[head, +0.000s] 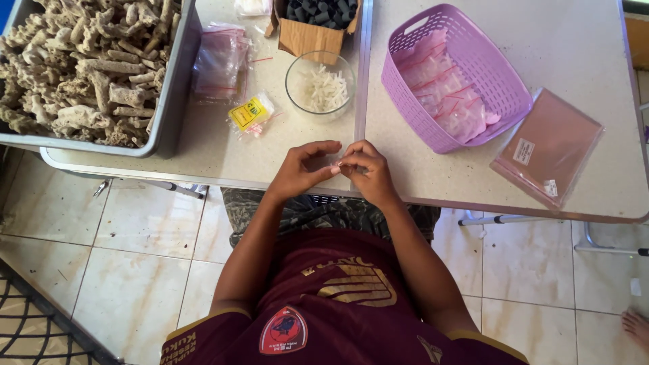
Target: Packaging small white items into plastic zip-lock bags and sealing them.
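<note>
Head view showed the left hand [302, 169] and right hand [366, 170] pinched together on a tiny clear bag [336, 164] — light, floppy, probably slippery — best held by its edge.

Two pale tables [473, 189] butted edge to edge, on metal legs [514, 220]. Floor [135, 270] is cream marbled tile. Bright, even light.

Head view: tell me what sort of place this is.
Probably a small home packing workshop: a grey tray heaped with coral-like pieces, a purple basket of small plastic bags, folding tables on tiled floor.
</note>
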